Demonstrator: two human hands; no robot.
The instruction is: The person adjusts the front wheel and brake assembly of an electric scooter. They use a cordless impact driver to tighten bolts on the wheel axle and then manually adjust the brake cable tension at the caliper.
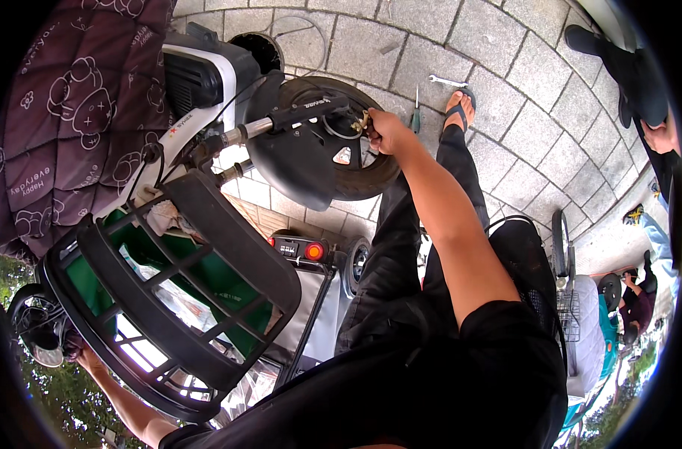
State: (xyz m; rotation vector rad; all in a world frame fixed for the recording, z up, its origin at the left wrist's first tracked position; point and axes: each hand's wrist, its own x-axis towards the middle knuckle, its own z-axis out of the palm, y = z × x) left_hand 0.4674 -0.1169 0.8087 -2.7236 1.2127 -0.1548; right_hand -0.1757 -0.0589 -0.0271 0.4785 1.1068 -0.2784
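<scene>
The right hand (386, 131) pinches a small brass fitting (361, 121) at the scooter's front wheel (356, 161) — fingers closed for grip. The left hand (75, 352) wraps the handlebar end, steadying the scooter; a wrench (447, 81) lies on the pavement.

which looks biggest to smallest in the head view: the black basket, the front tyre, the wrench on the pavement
1. black basket, though it sits nearest the camera, which inflates it
2. front tyre
3. wrench, plainly smallest, lying far off on the paving
</scene>
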